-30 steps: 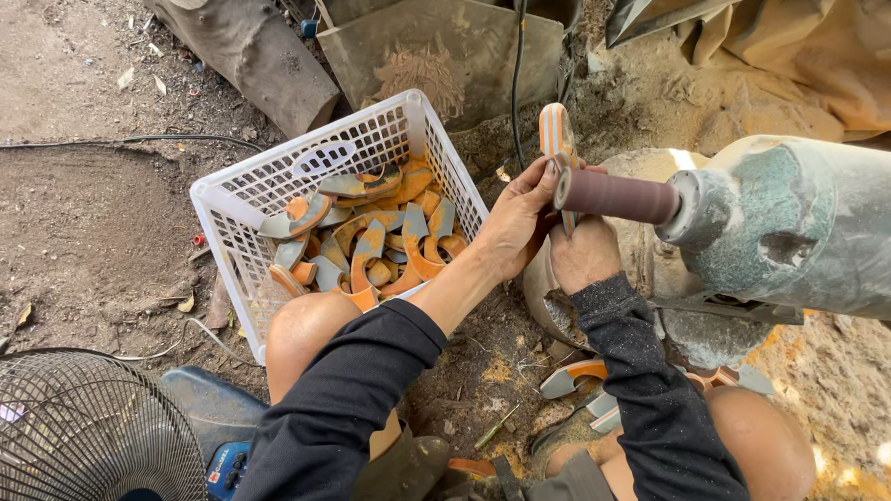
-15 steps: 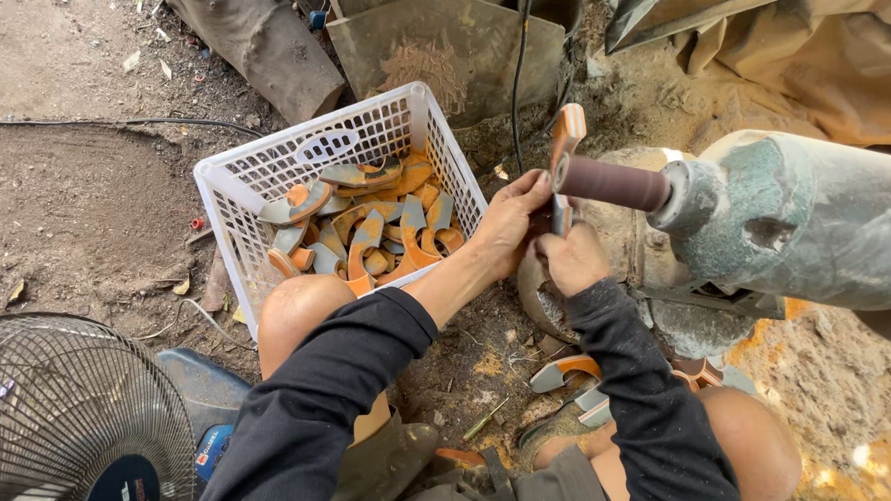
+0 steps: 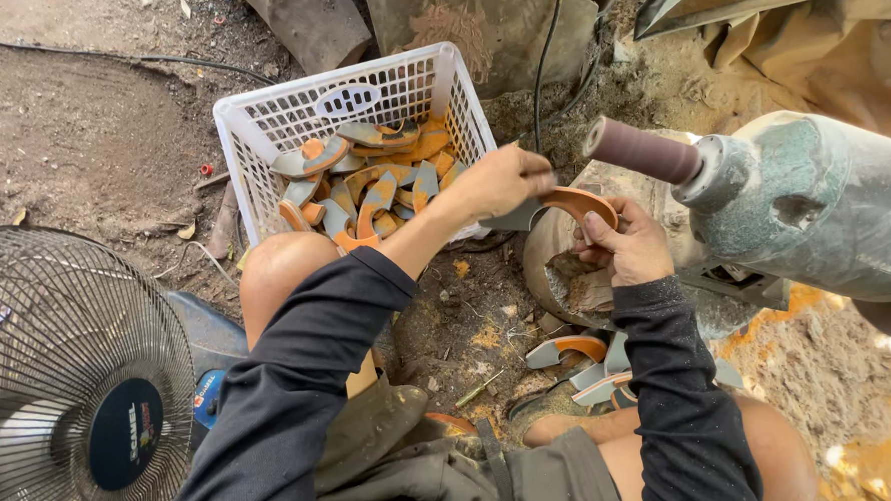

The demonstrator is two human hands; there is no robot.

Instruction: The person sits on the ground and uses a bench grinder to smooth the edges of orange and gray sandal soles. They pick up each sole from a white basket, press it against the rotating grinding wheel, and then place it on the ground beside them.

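One head-worn camera looks steeply down, close over the lap; basket (image 3: 360,134) at eleven o'clock, fan (image 3: 66,387) at eight, grinder (image 3: 804,205) at two.

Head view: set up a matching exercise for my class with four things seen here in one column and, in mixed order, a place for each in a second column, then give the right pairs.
Column one:
1. white basket
2. fan
3. sanding drum
4. curved orange piece

Column two:
A. sticking out of the grey-green machine
B. held between the left hand and the right hand
C. bottom left corner, on the ground
D. above the knee, filled with curved pieces

Pairs: 1-D, 2-C, 3-A, 4-B
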